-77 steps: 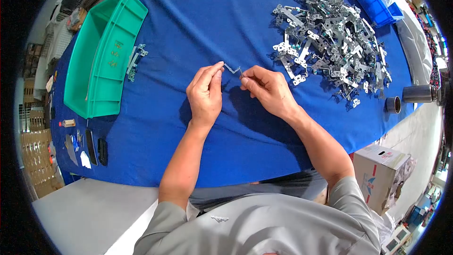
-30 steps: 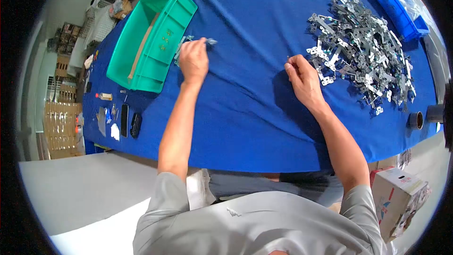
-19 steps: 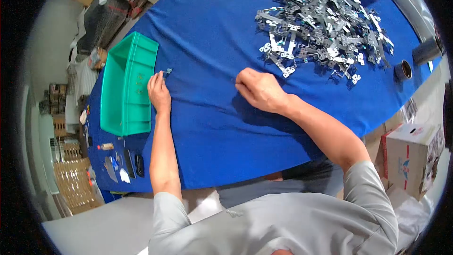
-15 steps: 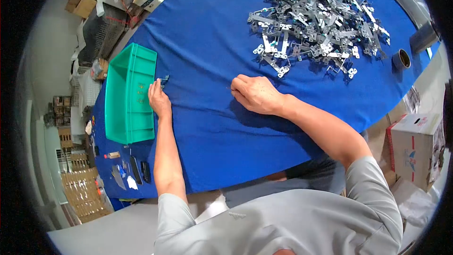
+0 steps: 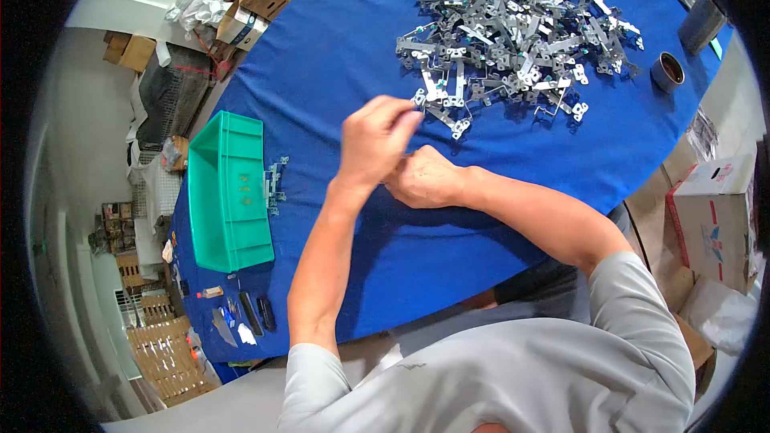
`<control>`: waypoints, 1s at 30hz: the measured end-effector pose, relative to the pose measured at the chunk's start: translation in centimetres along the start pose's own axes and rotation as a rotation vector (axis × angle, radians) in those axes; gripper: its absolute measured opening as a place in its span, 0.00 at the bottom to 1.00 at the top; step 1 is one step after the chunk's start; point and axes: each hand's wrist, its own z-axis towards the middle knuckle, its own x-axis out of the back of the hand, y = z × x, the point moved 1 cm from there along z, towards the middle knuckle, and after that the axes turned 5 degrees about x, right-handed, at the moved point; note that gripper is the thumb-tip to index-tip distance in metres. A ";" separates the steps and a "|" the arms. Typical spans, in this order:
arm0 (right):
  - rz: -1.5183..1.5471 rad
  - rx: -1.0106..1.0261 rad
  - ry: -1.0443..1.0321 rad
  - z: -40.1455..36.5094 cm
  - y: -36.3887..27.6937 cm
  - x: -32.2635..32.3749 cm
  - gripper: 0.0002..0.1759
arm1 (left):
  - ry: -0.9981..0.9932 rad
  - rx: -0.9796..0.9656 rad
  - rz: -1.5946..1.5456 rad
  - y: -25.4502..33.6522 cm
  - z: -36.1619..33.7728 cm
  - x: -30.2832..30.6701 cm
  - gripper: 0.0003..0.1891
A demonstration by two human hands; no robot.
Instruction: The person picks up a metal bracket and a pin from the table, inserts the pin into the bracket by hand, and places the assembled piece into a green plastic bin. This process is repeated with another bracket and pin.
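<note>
My left hand (image 5: 374, 141) is over the middle of the blue cloth, its fingers bent and partly blurred; whether they hold anything does not show. Just below and to the right, my right hand (image 5: 427, 178) is closed, its fingers curled under and what they hold hidden. The two hands meet or overlap at the wrist and knuckles. Beyond them lies a large heap of metal brackets (image 5: 513, 32). A few metal brackets (image 5: 275, 186) lie beside the right wall of the green bin (image 5: 247, 192).
On the blue table (image 5: 321, 56), small tools (image 5: 250, 313) lie below the bin. A brown-rimmed cup (image 5: 667, 72) and a dark cylinder (image 5: 702, 22) stand at the right. A white carton (image 5: 712, 216) is on the floor at the right.
My left hand has left the brackets beside the bin and moved right, up to my right hand. My right hand stays closed. The whole view has shifted slightly.
</note>
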 end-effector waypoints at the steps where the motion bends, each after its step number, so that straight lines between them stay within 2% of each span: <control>1: -0.045 0.072 0.229 0.3 0.1 -0.4 0.09 | -0.057 -0.043 0.037 1.3 0.7 -1.1 0.11; 2: -0.091 0.147 0.459 0.7 0.3 -1.4 0.08 | -0.068 -0.074 0.085 2.2 1.2 -2.4 0.14; 3: -0.138 0.221 0.689 0.7 0.4 -1.8 0.07 | -0.036 -0.226 0.156 3.2 1.8 -3.3 0.17; 4: 0.053 0.257 0.710 0.2 0.0 -1.1 0.08 | -0.047 -0.241 0.196 3.8 2.2 -4.4 0.18; 7: 0.358 0.123 0.417 -0.3 0.6 -1.4 0.11 | -0.080 -0.239 0.281 4.0 3.2 -7.3 0.16; 8: 0.432 0.107 0.450 -0.4 0.7 -1.4 0.15 | -0.089 -0.229 0.305 3.9 3.6 -7.9 0.15; 11: 0.464 0.093 0.365 -0.2 0.6 -0.3 0.16 | -0.127 -0.128 0.329 3.7 4.6 -8.5 0.13; 15: 0.355 0.136 0.421 0.1 0.8 -0.9 0.17 | -0.203 -0.035 0.241 2.9 4.6 -8.7 0.07; 16: 0.375 0.141 0.423 0.0 0.7 -0.9 0.17 | -0.125 -0.064 0.199 3.0 4.5 -8.4 0.07; 19: 0.438 0.113 0.402 0.0 0.6 -0.8 0.17 | -0.212 0.208 -0.147 2.8 4.5 -7.7 0.10; 23: 0.427 0.106 0.443 0.0 0.6 -0.6 0.16 | -0.181 0.389 -0.332 2.8 4.8 -7.9 0.11; 26: 0.415 0.082 0.486 -0.1 0.6 -0.8 0.15 | -0.089 0.307 -0.277 3.2 5.0 -7.3 0.09; 29: 0.385 0.162 0.516 0.4 0.8 -1.2 0.15 | 0.062 0.009 -0.128 3.0 4.9 -7.2 0.08; 30: 0.447 0.170 0.516 0.3 0.5 -0.7 0.15 | 0.019 0.003 -0.095 3.5 4.8 -6.8 0.06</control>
